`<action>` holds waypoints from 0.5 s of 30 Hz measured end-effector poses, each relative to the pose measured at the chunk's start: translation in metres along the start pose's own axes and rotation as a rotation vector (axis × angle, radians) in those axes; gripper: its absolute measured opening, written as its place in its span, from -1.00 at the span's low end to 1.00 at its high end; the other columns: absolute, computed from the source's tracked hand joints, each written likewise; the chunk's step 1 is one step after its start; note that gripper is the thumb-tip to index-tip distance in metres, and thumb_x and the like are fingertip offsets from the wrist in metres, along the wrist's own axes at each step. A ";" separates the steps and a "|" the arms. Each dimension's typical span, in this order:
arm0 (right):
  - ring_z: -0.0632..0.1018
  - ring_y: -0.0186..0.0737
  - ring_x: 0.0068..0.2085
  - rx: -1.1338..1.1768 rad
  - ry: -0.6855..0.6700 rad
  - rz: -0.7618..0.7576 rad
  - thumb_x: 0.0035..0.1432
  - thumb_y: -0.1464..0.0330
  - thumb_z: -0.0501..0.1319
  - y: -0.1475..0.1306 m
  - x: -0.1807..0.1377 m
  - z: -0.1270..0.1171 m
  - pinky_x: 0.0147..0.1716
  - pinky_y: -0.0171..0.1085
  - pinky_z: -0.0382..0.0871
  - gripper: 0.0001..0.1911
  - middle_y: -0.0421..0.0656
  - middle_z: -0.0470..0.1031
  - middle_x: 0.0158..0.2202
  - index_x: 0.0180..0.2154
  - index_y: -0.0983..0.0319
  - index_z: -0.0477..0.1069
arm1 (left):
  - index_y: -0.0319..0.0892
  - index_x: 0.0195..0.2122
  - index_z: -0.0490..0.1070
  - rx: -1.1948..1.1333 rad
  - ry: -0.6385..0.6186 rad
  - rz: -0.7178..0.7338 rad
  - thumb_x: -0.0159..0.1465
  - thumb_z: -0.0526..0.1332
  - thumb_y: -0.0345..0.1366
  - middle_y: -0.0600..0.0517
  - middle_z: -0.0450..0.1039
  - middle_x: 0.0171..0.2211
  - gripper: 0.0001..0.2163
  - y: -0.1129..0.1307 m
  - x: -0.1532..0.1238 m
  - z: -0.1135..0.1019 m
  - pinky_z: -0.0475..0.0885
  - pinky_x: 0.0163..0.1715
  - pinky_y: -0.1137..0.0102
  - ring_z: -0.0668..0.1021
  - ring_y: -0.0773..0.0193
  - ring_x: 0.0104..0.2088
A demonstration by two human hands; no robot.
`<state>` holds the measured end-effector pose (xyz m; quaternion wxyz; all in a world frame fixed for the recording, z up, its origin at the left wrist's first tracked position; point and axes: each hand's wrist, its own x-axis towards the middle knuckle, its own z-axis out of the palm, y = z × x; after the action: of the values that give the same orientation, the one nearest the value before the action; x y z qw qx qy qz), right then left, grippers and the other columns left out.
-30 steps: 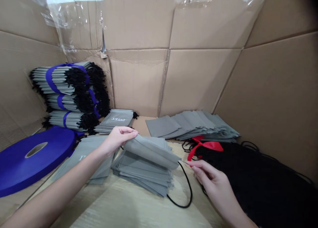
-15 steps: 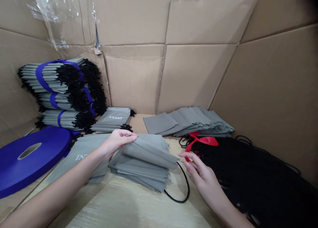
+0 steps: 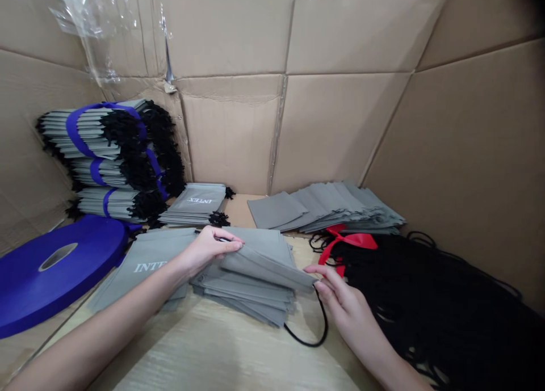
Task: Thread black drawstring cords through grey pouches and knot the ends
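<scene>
A grey fabric drawstring bag (image 3: 264, 269) is stretched between my hands, tilted down to the right. My left hand (image 3: 213, 249) pinches its upper left end. At the right corner, my right hand (image 3: 340, 294) is closed, with thumb and fingertips on the fabric where a black cord (image 3: 313, 344) comes out and loops down to the table. Underneath lies a stack of grey bags (image 3: 247, 303). Left of it, partly behind my left forearm, is a pile of grey bags with white lettering (image 3: 147, 249).
A purple ribbon roll (image 3: 89, 249) lies at left, before bundled bags (image 3: 89, 133) with black cord ends. Lettered bags (image 3: 198, 197) and plain grey pieces (image 3: 327, 206) sit at the back. Black cords (image 3: 443, 300) with a red ribbon (image 3: 357, 240) lie right. Cardboard walls (image 3: 230, 130) enclose the table.
My right hand's fingertips have come onto the bag's right corner, where they were just apart from it before. My left hand keeps its pinch. The whole view has shifted slightly.
</scene>
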<state>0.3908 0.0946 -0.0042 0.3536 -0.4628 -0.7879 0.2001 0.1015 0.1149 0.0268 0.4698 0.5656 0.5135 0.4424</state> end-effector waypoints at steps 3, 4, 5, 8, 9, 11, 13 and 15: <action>0.19 -0.32 -0.65 0.021 0.006 0.013 0.20 0.18 -0.06 -0.002 0.000 0.000 -0.62 -0.36 0.05 -0.68 -0.34 0.07 -0.68 -0.14 0.18 0.30 | -0.25 -0.38 0.51 0.043 -0.019 0.026 -0.04 0.33 -0.11 0.08 0.33 -0.56 -0.69 0.001 -0.001 0.002 0.09 -0.64 0.54 0.21 0.47 -0.60; 0.16 -0.33 -0.66 0.034 0.002 0.025 0.19 0.16 -0.04 -0.002 0.000 0.000 -0.63 -0.36 0.02 -0.69 -0.34 0.05 -0.69 -0.17 0.17 0.31 | -0.24 -0.36 0.49 0.043 -0.043 0.024 -0.03 0.32 -0.10 0.11 0.29 -0.57 -0.69 0.001 -0.001 0.002 0.09 -0.63 0.55 0.21 0.46 -0.59; 0.14 -0.35 -0.66 0.049 -0.001 0.044 0.17 0.15 -0.01 -0.002 0.000 0.000 -0.64 -0.36 -0.01 -0.70 -0.35 0.04 -0.70 -0.21 0.17 0.33 | -0.23 -0.34 0.46 0.032 -0.071 0.020 0.00 0.30 -0.09 0.13 0.25 -0.58 -0.68 0.002 -0.002 0.001 0.10 -0.63 0.56 0.22 0.46 -0.58; 0.18 -0.35 -0.65 0.119 0.020 0.108 0.12 0.10 0.06 0.000 0.002 0.000 -0.64 -0.36 0.00 -0.71 -0.33 0.09 -0.70 -0.36 0.18 0.35 | -0.19 -0.33 0.34 -0.039 -0.120 0.024 0.06 0.24 -0.04 0.17 0.16 -0.56 -0.68 0.002 -0.003 0.000 0.17 -0.59 0.60 0.24 0.47 -0.56; 0.21 -0.35 -0.63 0.150 0.031 0.131 0.10 0.09 0.08 0.001 0.003 0.001 -0.63 -0.36 0.03 -0.70 -0.31 0.14 -0.68 -0.39 0.19 0.35 | -0.18 -0.35 0.30 -0.055 -0.112 0.039 0.07 0.23 -0.03 0.17 0.16 -0.55 -0.69 0.002 -0.003 0.000 0.21 -0.56 0.59 0.26 0.47 -0.55; 0.26 -0.33 -0.58 0.216 0.042 0.179 0.09 0.08 0.09 0.002 0.004 0.001 -0.61 -0.36 0.08 -0.68 -0.27 0.22 -0.63 -0.42 0.21 0.33 | -0.18 -0.40 0.23 -0.071 -0.073 0.080 0.08 0.22 -0.03 0.16 0.19 -0.53 -0.68 0.001 -0.002 0.000 0.28 -0.51 0.57 0.31 0.47 -0.52; 0.28 -0.34 -0.55 0.275 0.031 0.215 0.09 0.08 0.10 0.002 0.005 0.001 -0.58 -0.37 0.10 -0.68 -0.27 0.24 -0.60 -0.44 0.21 0.30 | -0.19 -0.45 0.18 -0.074 -0.017 0.125 0.07 0.24 -0.06 0.14 0.24 -0.51 -0.68 0.000 0.000 0.000 0.33 -0.45 0.52 0.36 0.44 -0.50; 0.24 -0.37 -0.56 0.323 0.005 0.232 0.09 0.07 0.09 0.002 0.005 0.002 -0.57 -0.38 0.08 -0.66 -0.30 0.19 -0.61 -0.47 0.22 0.26 | -0.20 -0.48 0.17 -0.065 0.028 0.167 0.06 0.26 -0.09 0.12 0.28 -0.50 -0.68 0.000 0.002 0.000 0.36 -0.41 0.48 0.40 0.41 -0.47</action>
<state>0.3891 0.1004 -0.0046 0.3998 -0.4881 -0.6862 0.3620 0.1017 0.1166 0.0264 0.4421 0.5845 0.4567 0.5043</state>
